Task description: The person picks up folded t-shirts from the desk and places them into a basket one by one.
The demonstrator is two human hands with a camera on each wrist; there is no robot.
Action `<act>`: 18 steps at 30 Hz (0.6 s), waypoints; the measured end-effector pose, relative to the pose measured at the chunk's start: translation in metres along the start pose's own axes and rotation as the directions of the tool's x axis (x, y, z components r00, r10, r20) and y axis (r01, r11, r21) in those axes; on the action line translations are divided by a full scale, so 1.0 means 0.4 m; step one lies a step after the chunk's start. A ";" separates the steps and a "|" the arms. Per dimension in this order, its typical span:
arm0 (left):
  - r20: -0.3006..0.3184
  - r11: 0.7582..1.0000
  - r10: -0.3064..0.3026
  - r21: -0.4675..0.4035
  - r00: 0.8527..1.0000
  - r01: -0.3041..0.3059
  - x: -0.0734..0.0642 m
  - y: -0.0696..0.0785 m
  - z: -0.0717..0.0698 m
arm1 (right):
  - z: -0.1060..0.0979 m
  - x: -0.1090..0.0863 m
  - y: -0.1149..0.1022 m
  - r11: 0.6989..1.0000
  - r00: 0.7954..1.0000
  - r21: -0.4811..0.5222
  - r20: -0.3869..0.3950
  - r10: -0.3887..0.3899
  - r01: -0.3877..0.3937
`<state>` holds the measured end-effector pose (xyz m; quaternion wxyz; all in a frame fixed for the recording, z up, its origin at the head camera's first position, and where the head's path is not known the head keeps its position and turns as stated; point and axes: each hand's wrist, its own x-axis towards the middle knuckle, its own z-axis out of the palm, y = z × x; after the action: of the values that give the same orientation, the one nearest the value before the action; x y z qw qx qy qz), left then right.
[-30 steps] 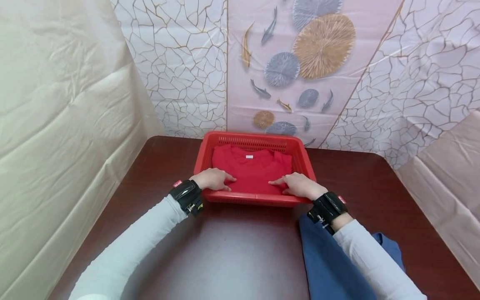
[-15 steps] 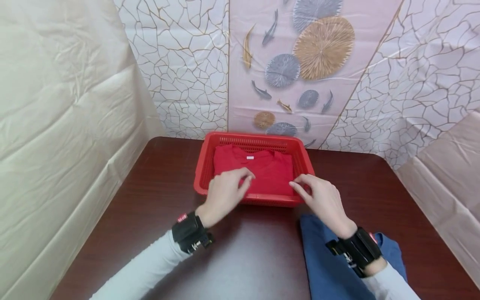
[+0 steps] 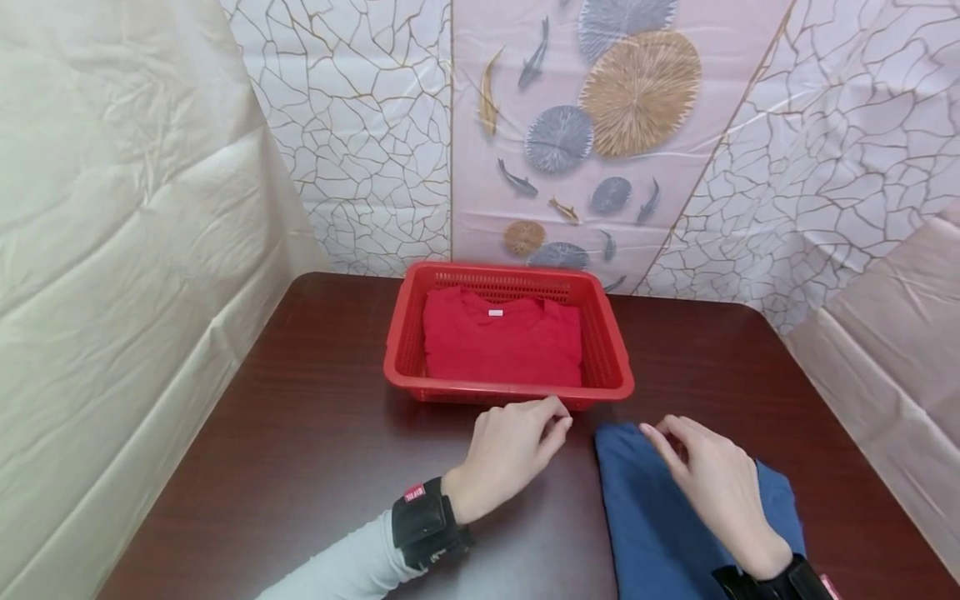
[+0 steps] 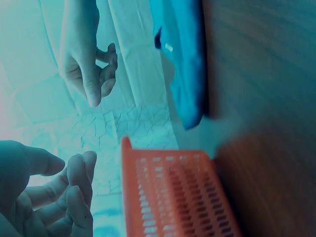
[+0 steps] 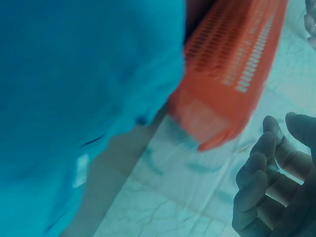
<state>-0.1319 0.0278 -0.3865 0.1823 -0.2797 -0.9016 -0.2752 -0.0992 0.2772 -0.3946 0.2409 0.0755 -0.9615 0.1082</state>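
A folded red shirt (image 3: pixel 502 343) with a white neck label lies inside a red plastic basket (image 3: pixel 510 391) with slotted walls. My left hand (image 3: pixel 508 457) hovers in front of the basket, fingers loosely bent and holding nothing. Over a folded blue garment (image 3: pixel 647 533) on the right hangs my right hand (image 3: pixel 716 487), its fingers also loosely bent around nothing. In the right wrist view, a gap separates the right hand (image 5: pixel 276 182) from the blue garment (image 5: pixel 89 64). The left wrist view has both hands apart from the basket (image 4: pixel 177 197). The right forearm partly hides the blue garment.
The dark brown table (image 3: pixel 300 400) carries the basket near its back edge. A patterned cloth (image 3: pixel 360 142) hangs behind it, and pale cloth sheets (image 3: pixel 150 250) line both sides.
Both hands have let go of the red shirt and basket and drawn back toward the body, shifting right. The right hand has come over the blue garment. Shirt and basket have stayed in place.
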 end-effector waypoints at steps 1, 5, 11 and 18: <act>0.007 1.000 0.003 0.006 1.000 -0.003 -0.001 0.004 0.010 | -0.002 -0.011 0.010 1.000 1.000 -0.009 -0.002 0.009 -0.009; 0.022 0.998 0.046 0.050 0.999 -0.047 -0.004 0.017 0.056 | -0.010 -0.050 0.057 0.997 0.998 -0.046 -0.030 0.060 -0.061; 0.098 0.995 0.053 0.084 0.994 -0.061 -0.010 0.034 0.111 | -0.036 -0.109 0.147 0.963 0.954 -0.092 0.140 0.266 -0.255; 0.130 0.990 0.050 0.125 0.990 -0.066 -0.007 0.029 0.162 | -0.074 -0.159 0.282 0.856 0.734 -0.244 0.441 0.516 -0.455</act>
<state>-0.1339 0.0735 -0.4339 0.1501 -0.3103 -0.9187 -0.1928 -0.0526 0.3991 -0.4190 -0.0440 -0.1681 -0.9810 0.0867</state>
